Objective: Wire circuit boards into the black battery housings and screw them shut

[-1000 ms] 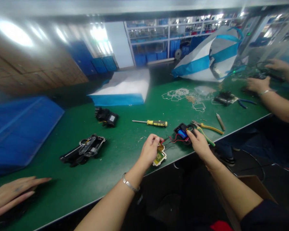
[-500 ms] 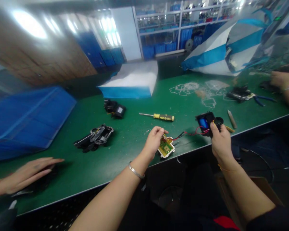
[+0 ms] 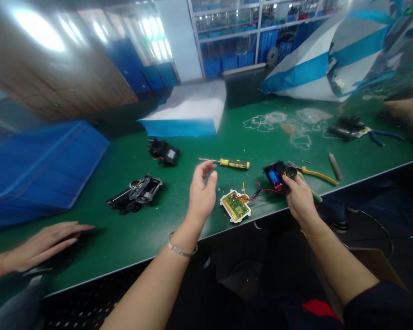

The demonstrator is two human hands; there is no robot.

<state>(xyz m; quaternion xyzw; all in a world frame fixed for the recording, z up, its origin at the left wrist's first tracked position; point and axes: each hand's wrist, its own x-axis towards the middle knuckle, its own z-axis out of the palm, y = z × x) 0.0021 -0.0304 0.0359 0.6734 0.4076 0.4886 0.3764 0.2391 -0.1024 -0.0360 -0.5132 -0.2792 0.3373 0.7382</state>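
Green circuit board [image 3: 238, 208] near bench edge [image 3: 213, 234]; gap to left hand [image 3: 201, 191], fingers parted; right hand [image 3: 300, 197] gripping black housing [image 3: 280, 167].

Screwdriver [image 3: 234, 163] behind circuit board [image 3: 236, 207], on workbench [image 3: 174, 197]

Bare bench [image 3: 177, 204] was left between the left hand [image 3: 202, 190] and the black housing [image 3: 146, 191]. Ahead, the way was crossed by the screwdriver [image 3: 235, 163]; rightward, it was obstructed by the circuit board [image 3: 237, 208], while the right hand [image 3: 300, 198] was flanked by pliers [image 3: 319, 175].
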